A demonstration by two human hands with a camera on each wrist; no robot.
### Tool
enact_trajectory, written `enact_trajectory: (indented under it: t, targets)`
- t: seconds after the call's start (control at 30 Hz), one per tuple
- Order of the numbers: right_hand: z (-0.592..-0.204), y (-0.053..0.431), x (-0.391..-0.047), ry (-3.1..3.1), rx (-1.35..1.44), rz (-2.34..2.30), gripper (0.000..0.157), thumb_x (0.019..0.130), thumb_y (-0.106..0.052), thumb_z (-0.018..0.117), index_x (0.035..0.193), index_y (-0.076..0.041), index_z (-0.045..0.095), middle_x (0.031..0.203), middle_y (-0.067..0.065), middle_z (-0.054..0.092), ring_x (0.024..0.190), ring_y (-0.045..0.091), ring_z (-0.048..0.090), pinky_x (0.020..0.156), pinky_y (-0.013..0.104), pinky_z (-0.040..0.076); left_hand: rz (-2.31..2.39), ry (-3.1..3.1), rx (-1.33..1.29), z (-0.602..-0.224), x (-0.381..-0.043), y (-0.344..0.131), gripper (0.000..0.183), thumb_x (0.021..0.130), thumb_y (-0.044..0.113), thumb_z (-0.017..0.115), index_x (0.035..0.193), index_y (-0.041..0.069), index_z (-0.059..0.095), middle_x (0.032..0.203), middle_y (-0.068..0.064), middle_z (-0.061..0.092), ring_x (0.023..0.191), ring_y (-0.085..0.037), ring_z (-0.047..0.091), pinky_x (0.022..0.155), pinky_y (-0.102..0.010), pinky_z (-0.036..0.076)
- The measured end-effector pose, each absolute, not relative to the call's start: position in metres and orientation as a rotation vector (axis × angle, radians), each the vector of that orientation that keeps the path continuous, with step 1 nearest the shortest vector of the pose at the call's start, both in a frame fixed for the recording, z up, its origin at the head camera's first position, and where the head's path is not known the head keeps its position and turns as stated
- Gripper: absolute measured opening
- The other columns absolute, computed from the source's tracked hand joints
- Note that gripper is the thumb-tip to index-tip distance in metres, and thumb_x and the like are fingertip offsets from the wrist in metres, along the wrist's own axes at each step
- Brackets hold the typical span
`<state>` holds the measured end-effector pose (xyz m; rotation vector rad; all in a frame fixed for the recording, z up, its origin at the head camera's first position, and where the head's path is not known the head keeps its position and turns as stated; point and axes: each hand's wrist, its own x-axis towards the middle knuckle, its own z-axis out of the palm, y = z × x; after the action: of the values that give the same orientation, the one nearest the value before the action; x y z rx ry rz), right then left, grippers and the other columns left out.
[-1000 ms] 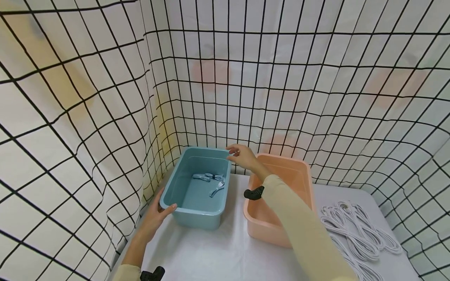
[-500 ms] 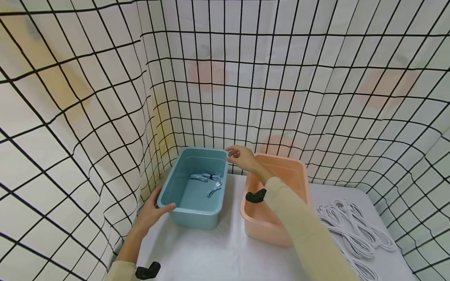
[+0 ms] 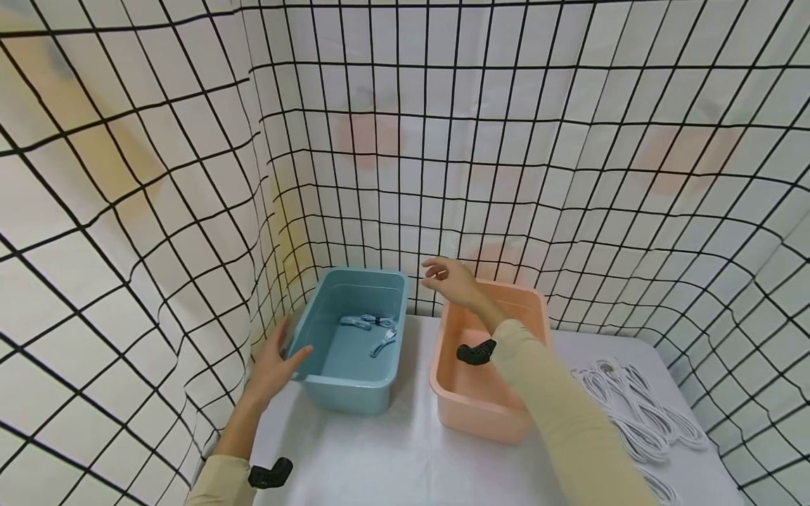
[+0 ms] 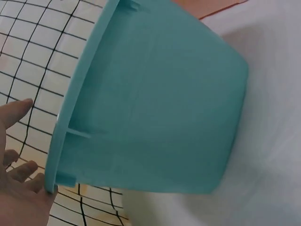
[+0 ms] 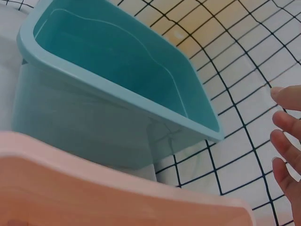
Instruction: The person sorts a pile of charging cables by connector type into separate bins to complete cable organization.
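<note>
A blue plastic bin (image 3: pixel 354 397) stands at the left, with several small bundled light-blue cables (image 3: pixel 383 342) on its floor. My left hand (image 3: pixel 271 369) is at the bin's near left corner, thumb raised off the rim and fingers spread. In the left wrist view, the fingertips (image 4: pixel 32 181) are beside the rim's corner; whether they touch it I cannot tell. My right hand (image 3: pixel 452 281) hovers between the blue bin and the peach bin (image 3: pixel 471 414), fingers loosely bent. The right wrist view shows nothing in that hand and a gap to the blue rim.
Coiled white cables (image 3: pixel 639 414) lie at the right end of the white-covered table (image 3: pixel 392 457). Black grid netting (image 3: pixel 443 176) over pale sheeting walls in the back and sides, close to the blue bin's left side.
My right hand has come off the blue bin's far right corner and moved right. The left thumb has lifted from the near rim. The view has shifted slightly.
</note>
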<state>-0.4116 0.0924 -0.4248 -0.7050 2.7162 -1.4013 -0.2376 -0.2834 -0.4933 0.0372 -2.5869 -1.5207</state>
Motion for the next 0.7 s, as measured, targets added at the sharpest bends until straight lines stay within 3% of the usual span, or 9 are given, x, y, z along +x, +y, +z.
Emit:
enact_trajectory:
  t: [0.27, 0.7]
  targets:
    - [-0.420, 0.117, -0.407, 2.753, -0.678, -1.405, 0.044, 0.099, -0.025, 0.072, 0.140, -0.012, 0.063, 0.120, 0.009, 0.069, 0.113, 0.030, 0.064, 0.087, 0.046, 0.056, -1.419, -2.617, 0.035, -0.483, -0.250, -0.268, 0.092, 0.100, 0.035, 0.071, 0.166, 0.006, 0.013, 0.168, -0.021, 0.019, 0.152, -0.044, 0.017, 0.118, -0.066, 0.018]
    - [-0.412, 0.154, -0.398, 2.754, -0.647, -1.420, 0.045, 0.099, -0.030, 0.073, 0.140, -0.015, 0.063, 0.121, 0.007, 0.068, 0.113, 0.028, 0.063, 0.080, 0.044, 0.057, -1.331, -2.646, -0.188, -0.469, -0.269, -0.218, 0.091, 0.099, 0.030, 0.073, 0.166, 0.010, 0.015, 0.167, -0.023, 0.021, 0.151, -0.045, 0.021, 0.117, -0.066, 0.022]
